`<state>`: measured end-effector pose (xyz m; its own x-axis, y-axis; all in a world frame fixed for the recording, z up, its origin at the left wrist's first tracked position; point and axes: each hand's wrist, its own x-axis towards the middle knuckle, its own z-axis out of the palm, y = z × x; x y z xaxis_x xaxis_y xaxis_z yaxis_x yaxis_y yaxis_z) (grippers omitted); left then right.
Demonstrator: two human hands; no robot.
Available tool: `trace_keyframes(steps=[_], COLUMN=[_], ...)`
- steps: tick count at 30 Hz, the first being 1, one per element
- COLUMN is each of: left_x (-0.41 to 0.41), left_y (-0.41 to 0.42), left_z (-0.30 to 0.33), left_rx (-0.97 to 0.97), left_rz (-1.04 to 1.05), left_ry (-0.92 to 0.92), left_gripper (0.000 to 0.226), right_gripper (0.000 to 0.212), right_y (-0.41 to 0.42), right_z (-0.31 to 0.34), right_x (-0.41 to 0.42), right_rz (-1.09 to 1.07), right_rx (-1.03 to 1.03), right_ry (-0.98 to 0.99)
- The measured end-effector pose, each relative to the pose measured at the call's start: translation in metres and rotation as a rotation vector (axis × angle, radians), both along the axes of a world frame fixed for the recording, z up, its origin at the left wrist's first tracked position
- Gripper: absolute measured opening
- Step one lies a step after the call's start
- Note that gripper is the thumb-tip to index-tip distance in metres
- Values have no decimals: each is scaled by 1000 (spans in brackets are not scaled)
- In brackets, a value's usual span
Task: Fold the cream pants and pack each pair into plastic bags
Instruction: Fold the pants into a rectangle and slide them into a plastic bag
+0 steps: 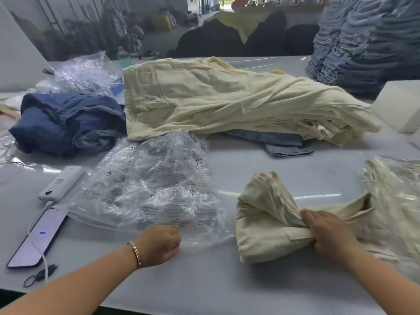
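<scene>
I am watching the right hand (pixel 329 230) gripping a folded pair of cream pants (pixel 268 230) at about four o'clock on the table (pixel 204 287) — fingers curled into the bunched cloth at its right edge. The left hand (pixel 159 244) is closed at six o'clock over the near edge of a clear plastic bag (pixel 156 189), seemingly pinching the film, though the fingertips are hidden. The pants look soft, light and floppy; I am judging they will sag and unfold unless held across the fold, with a flat palm supporting the bundle. The bag is thin, slippery and crinkled — best taken at its mouth edge. More cream pants (pixel 216 98) are lying heaped at twelve o'clock.
</scene>
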<state>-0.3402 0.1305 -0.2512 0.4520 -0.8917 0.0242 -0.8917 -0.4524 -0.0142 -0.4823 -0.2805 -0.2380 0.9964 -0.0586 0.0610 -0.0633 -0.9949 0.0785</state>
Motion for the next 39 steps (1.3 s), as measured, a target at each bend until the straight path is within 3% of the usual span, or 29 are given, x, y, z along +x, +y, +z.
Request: trace_keyframes(steps=[4,6,9,13,16,19,26,32,37,39], left_x=[5,5,-6,-30,-41,-48,-51,-43,-38,-37], left_y=[-8,-16,-39,-71,-80,-80,-87,-106,-124,-130], left_z=[3,7,9,-3,-16,-19,-13,23,66,78], left_rx=[-51,-113,-159,-97,-139,-109,-3,-157,-224,-264], left_rz=[329,435,474,455,537,671,617,720,632,611], left_ry=[155,247,314,493,371,263,181,221,439,459], left_gripper=[14,15,16,24,13,23,18,13,31,21], right_gripper=[55,32,34,37,36,28,29,30,36,42], right_y=[-25,-37,-57,-69,-59,-50,-53,-64,-36,-15], right_z=[20,35,47,42,21,12,14,38,95,114], right_x=[7,8,7,-2,-10,-12,-9,-5,-3,-4], right_rz=[-123,-168,-276,-355,-332,-322,-324,-331,-132,-53], right_rx=[195,300,431,500,524,470,476,606,944,1006], right_ry=[14,-125,-209,-147,-73,-72,-70,-115,-261,-245])
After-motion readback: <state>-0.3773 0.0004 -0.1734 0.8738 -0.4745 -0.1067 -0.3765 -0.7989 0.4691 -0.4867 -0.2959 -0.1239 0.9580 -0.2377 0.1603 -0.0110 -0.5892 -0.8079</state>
